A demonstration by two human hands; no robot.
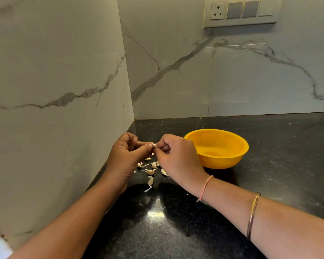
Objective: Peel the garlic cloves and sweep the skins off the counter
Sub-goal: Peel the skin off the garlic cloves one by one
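Left hand (126, 156) and right hand (176, 156) both pinch one clove (154, 145). Light, firm; skin papery, probably best nipped at the tip. Bowl (216, 147) at 3 o'clock.

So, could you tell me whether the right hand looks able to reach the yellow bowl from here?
Probably yes: the yellow bowl sits just beside the right hand, with nothing between them, though its fingers pinch a garlic clove.

No writing, brand, number or sign can be read. The switch plate (240, 13) on the wall, high beyond the fingers (165, 143), and the yellow bowl (222, 161) just right of them show no legible marking.
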